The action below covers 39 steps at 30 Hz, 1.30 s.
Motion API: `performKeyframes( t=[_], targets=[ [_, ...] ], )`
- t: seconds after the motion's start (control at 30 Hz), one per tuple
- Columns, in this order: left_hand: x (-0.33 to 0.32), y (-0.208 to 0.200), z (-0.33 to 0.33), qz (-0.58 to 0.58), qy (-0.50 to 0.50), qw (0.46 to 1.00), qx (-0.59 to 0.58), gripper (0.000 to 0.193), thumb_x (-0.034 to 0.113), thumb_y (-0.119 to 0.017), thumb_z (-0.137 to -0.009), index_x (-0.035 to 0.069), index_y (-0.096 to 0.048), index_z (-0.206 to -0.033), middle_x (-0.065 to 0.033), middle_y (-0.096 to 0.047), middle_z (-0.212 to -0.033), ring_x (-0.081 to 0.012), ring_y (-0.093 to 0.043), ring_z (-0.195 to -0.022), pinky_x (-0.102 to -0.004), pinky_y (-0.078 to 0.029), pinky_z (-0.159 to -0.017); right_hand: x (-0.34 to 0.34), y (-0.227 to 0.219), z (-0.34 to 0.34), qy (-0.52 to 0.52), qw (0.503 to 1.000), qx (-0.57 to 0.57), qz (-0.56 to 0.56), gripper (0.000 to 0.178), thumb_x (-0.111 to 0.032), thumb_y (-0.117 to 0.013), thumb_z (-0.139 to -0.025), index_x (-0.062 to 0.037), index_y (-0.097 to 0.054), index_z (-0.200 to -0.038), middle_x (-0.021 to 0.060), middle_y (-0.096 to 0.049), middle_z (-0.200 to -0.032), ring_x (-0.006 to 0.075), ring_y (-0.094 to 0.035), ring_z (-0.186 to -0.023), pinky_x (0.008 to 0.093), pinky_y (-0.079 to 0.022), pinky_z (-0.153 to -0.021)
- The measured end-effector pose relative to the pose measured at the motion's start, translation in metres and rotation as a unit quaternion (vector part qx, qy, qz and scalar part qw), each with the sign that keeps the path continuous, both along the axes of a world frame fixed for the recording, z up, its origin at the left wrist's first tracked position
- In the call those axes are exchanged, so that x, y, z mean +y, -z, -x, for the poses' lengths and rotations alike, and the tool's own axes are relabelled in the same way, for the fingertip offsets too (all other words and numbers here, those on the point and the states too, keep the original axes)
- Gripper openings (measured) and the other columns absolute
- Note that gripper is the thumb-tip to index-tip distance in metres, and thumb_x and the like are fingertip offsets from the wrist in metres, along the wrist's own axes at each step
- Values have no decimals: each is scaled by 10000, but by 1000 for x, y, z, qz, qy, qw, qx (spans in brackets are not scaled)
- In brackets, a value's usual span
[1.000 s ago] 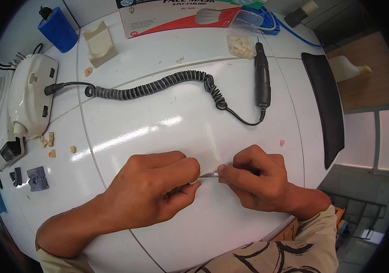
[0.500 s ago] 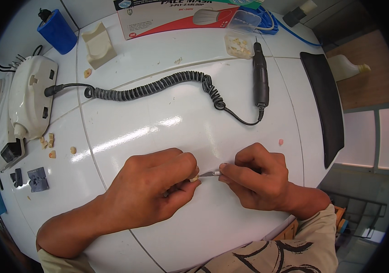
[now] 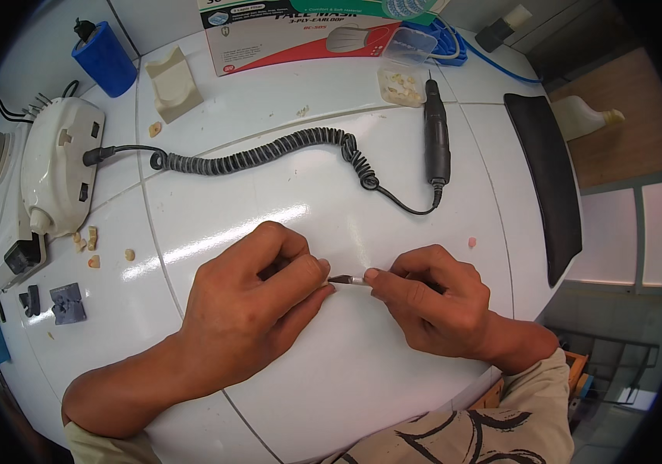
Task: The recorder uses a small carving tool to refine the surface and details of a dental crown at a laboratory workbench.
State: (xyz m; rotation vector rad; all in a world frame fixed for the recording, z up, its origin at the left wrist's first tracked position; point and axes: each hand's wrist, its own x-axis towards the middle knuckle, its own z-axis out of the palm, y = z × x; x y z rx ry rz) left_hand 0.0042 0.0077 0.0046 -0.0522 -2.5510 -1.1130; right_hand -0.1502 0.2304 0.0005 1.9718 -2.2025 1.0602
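Note:
My left hand [image 3: 249,298] is closed, thumb and forefinger pinching a small cream-coloured piece that they now almost wholly hide. Facing it, my right hand [image 3: 443,305] grips a craft knife [image 3: 343,279] close behind its metal collar. The knife's short blade points left, its tip meeting the left fingertips where the piece is held. The rest of the handle is concealed in my right palm. Both hands are over the white tabletop [image 3: 393,387], near its front.
Beyond my hands lies a black rotary handpiece [image 3: 437,143], its coiled cord [image 3: 269,148] running to a cream control unit [image 3: 60,174]. A mask box [image 3: 300,50] and a clear tub [image 3: 402,87] of cream bits stand behind. A black pad [image 3: 546,189] edges the right side; grey blocks [image 3: 68,303] lie left.
My left hand has rolled over and shifted slightly up, covering the cream piece that showed before. The blade has moved a little up and left. The view has tilted slightly.

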Motion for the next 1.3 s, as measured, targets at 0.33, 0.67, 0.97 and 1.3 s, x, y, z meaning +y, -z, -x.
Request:
performKeyframes(
  t=[0.33, 0.67, 0.97, 1.3],
  targets=[
    [8, 2, 0, 29, -29, 998, 49, 267, -27, -888, -849, 4, -762, -1084, -95, -753, -906, -221, -756, -719, -329, -602, -606, 1, -6, 1, 0, 999, 39, 12, 404, 111, -812, -777, -7, -834, -1163, 74, -647, -932, 101, -541, -586, 260, -436, -480],
    [4, 1, -4, 55, -10, 998, 22, 225, -59, -854, -855, -7, -735, -1038, -97, -740, -882, -211, -772, -725, -314, -643, -626, 1, -9, -7, 7, 999, 46, -12, 372, 39, -849, -867, -30, -811, -1231, 40, -652, -885, 97, -548, -547, 271, -434, -450],
    [-2, 4, 0, -9, 4, 1000, 9, 189, -45, -868, -865, -36, -726, -990, -112, -766, -916, -177, -788, -734, -279, -657, -638, 6, -11, 0, 7, 998, 19, -61, 345, -22, -872, -889, -64, -812, -1226, 8, -598, -813, 107, -541, -533, 293, -417, -438],
    [-2, 5, 1, -53, -4, 998, -14, 189, -51, -879, -850, -46, -731, -968, -129, -784, -925, -160, -790, -743, -269, -646, -612, 4, -6, 8, -4, 998, -15, -53, 352, 18, -865, -860, -50, -820, -1202, 21, -593, -818, 100, -563, -546, 279, -435, -454]
  ],
)
